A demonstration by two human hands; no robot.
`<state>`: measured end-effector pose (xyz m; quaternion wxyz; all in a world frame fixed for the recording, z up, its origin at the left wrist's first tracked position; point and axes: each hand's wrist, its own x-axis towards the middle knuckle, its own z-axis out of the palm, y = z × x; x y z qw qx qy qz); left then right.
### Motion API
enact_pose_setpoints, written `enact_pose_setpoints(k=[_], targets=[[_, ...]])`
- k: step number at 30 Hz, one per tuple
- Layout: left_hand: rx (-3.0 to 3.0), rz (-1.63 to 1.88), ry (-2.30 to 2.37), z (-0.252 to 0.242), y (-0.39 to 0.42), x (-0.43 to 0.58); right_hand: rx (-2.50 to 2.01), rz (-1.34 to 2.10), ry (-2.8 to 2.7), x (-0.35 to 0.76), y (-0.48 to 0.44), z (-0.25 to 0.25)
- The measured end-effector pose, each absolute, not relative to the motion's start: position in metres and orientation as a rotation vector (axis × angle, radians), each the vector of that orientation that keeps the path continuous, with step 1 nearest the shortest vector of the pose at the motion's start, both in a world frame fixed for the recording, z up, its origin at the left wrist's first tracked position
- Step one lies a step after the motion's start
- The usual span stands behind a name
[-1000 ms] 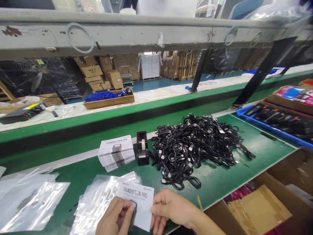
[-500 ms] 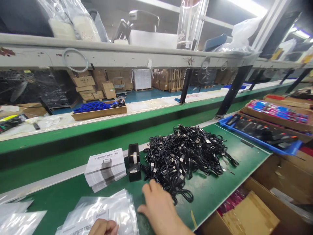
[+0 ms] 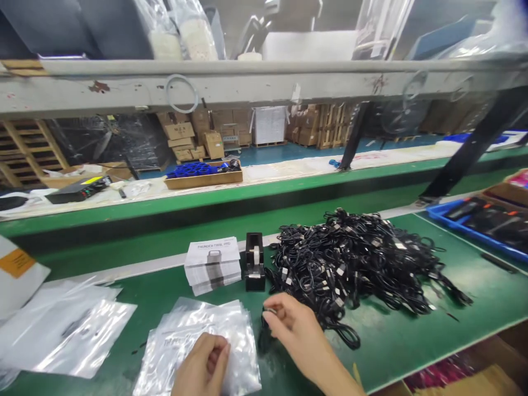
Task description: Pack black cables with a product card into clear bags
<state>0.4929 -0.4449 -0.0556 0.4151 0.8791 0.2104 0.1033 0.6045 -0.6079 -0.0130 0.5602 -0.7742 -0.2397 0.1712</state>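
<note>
Green, smooth, slightly shiny worktop (image 3: 396, 344) under a scuffed off-white beam, with brown cardboard cartons (image 3: 180, 132) stacked on a blue floor way out on the far side. My read is that this is the cable-picking step. Right hand (image 3: 295, 330) is at the near left edge of a big tangled heap of thin black rubbery USB cables (image 3: 350, 264), fingers curled nearly closed around what looks like one small black bundled cable (image 3: 264, 333). It's blurry there, so I can't tell how firm that grip is.

Left hand (image 3: 202, 363) sits over the near stack of clear glossy plastic bags (image 3: 243, 357), thumb and forefinger pinched together; can't tell if there's any plastic between them. Faint dark printing shows on or through the top bag.

From here I'd say the next move calls for a snug pinch on that loopy bundle and a light touch on the bags, since slick film probably slides easily.

Just beyond the bags: a neat block of folded matte white printed leaflets (image 3: 212, 267), and right next to it a chunky black plastic tape dispenser (image 3: 254, 280). More crinkly clear bags (image 3: 97, 344) lie flat over on the left.
</note>
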Motion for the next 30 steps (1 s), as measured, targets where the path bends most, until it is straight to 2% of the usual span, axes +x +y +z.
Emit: enact_pose_setpoints(k=[3, 7, 14, 20, 30], targets=[[2.121, 0.249, 0.563, -0.057, -0.445, 0.492, -1.367, 0.601, -0.248, 0.598, -0.601, -0.019], [2.007, 0.243, 0.559, -0.056, -0.449, 0.494, -1.183, 0.64, -0.071, 0.587, -0.59, -0.04], [1.873, 0.293, 0.61, -0.055, -0.449, 0.493, -1.36, 0.585, -0.126, 0.584, -0.605, -0.062], [1.922, 0.298, 0.52, -0.047, -0.458, 0.495, -1.377, 0.63, -0.145, 0.583, -0.601, -0.055], [2.024, 0.428, 0.458, -0.033, -0.463, 0.494, -1.707, 0.635, -0.343, 0.571, -0.582, -0.041]])
